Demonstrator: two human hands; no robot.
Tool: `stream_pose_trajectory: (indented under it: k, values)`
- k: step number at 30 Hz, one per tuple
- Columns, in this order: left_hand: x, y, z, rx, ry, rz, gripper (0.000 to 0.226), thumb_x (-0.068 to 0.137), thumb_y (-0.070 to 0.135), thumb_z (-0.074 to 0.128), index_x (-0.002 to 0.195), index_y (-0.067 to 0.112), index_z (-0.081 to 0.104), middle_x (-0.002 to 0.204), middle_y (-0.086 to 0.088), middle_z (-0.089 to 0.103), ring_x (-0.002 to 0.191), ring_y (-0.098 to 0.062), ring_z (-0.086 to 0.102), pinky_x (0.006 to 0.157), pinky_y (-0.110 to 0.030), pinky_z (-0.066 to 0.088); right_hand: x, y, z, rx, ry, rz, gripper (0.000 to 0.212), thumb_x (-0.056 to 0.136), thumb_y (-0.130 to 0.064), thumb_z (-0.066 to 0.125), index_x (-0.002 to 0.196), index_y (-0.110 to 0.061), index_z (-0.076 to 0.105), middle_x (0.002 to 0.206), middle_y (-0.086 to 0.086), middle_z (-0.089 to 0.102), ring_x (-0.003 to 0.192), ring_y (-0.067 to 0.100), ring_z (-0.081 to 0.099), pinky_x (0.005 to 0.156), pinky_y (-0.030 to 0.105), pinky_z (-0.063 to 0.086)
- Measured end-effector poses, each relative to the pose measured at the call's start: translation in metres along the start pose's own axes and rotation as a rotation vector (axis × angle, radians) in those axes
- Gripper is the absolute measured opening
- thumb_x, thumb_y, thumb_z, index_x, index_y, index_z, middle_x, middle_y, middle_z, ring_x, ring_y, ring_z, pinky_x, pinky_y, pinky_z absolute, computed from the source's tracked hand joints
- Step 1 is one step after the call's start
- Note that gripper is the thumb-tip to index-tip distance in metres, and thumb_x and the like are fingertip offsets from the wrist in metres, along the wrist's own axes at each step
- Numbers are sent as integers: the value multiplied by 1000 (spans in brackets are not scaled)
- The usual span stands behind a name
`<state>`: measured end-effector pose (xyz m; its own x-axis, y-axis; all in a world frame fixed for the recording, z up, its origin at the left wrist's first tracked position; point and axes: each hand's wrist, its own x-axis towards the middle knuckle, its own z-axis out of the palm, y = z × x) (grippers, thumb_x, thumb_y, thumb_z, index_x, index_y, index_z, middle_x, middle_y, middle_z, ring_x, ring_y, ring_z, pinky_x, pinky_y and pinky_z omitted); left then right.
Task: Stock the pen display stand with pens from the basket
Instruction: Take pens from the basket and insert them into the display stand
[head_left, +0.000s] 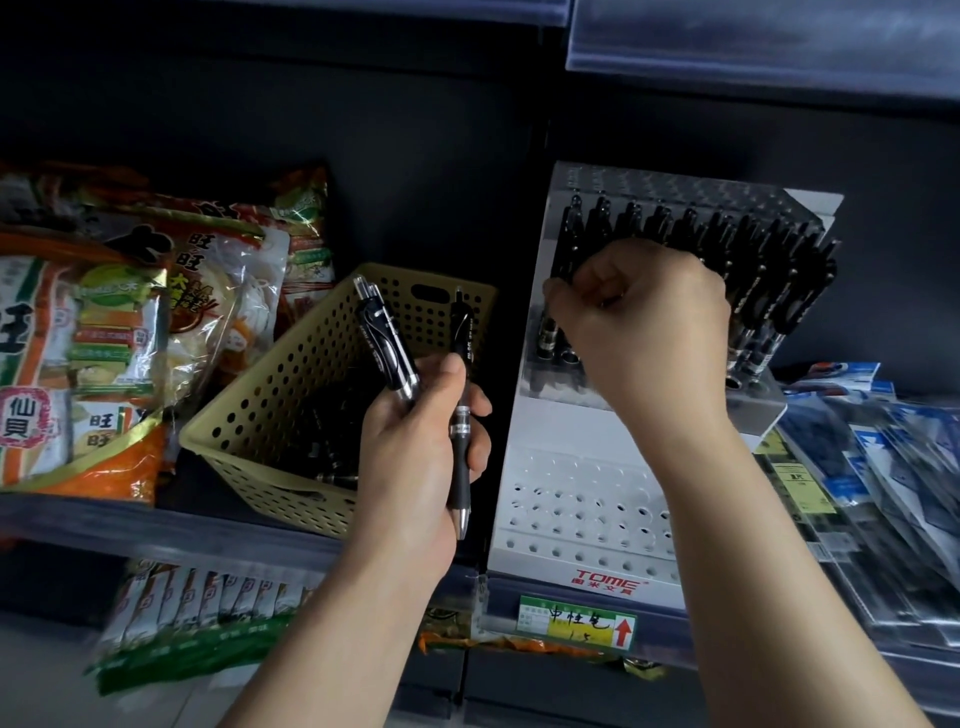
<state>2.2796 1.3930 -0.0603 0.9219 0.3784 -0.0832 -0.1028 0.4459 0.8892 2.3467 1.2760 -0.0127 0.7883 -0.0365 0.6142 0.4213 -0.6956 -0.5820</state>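
Observation:
A white tiered pen display stand (582, 525) sits on the shelf at right. Its upper tier holds several black pens (748, 260); the lower tier shows bare holes. My right hand (644, 332) is over the upper tier's left end, fingers curled and pinching a black pen (547, 332) whose lower part stands in the front row. My left hand (415, 452) grips a bundle of black pens (387, 348) in front of a tan perforated basket (280, 410). A few more pens (327, 452) lie in the basket's bottom.
Snack bags (104, 332) crowd the shelf left of the basket. Packaged stationery (883, 462) lies right of the stand. A shelf edge with a yellow-green price label (576, 621) runs below; more snack packets (208, 603) fill the lower shelf. Another shelf rail (753, 41) hangs above.

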Motion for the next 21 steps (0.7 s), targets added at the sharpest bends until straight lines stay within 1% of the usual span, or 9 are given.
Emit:
stream_pose_trajectory:
  k: [4,7,9,11,12,14,16,18,21]
  values:
    - [-1,-1,2,9,-2,5,13,94,19,54,81,15,57,63,-2,57,41,-14,40,38,-21,28,-3,2,0,-39,-35,-4,18,79,-28,71,65,-21,61,58,-9,56,60,15,56,56,24,32]
    - [-2,-2,5,-10,-24,2,8,93,12,51,91,11,58,63,-4,58,43,-16,40,38,-20,29,-7,5,-1,19,-34,2,26,81,-38,71,66,-19,60,54,-12,54,53,10,53,51,25,35]
    - [-3,-2,6,-28,-50,-7,12,92,10,51,96,12,61,64,-4,61,44,-15,41,39,-20,31,-10,7,-2,150,-22,32,38,85,-45,65,65,-13,58,53,-2,58,50,17,56,51,28,45]
    - [-4,-3,7,-27,-97,8,14,90,12,53,97,16,65,66,-3,62,46,-13,44,41,-20,33,-11,6,-6,292,-126,94,45,86,-48,61,66,-8,61,56,10,61,49,28,57,48,39,47]
    - [-5,-3,7,-17,-125,24,14,88,14,55,95,17,67,66,-2,62,46,-12,44,42,-19,34,-13,4,-8,356,-234,136,43,85,-47,64,68,-8,64,58,12,64,48,26,58,45,36,45]
    - [-6,-4,9,5,-163,58,16,81,20,57,92,16,68,67,-1,62,48,-11,44,43,-19,35,-17,-1,-11,442,-426,184,29,80,-39,72,70,-12,69,60,8,68,49,13,56,44,23,39]
    - [-7,-6,11,17,-183,83,22,81,21,58,99,12,67,66,-1,61,50,-11,45,44,-19,37,-21,-3,-11,478,-458,174,17,79,-28,75,71,-14,69,58,5,68,51,11,56,45,18,37]
    - [-7,-7,12,31,-190,116,28,83,20,57,109,10,64,67,-2,61,52,-12,45,46,-19,38,-22,-2,-13,550,-445,185,14,81,-22,73,71,-13,69,58,8,67,53,15,58,44,19,38]
    - [-9,-8,14,90,-181,175,28,83,26,57,107,13,63,67,-4,63,51,-14,46,46,-24,36,-22,-2,-17,671,-457,265,14,81,-17,73,73,-7,68,61,13,67,55,16,58,43,20,40]
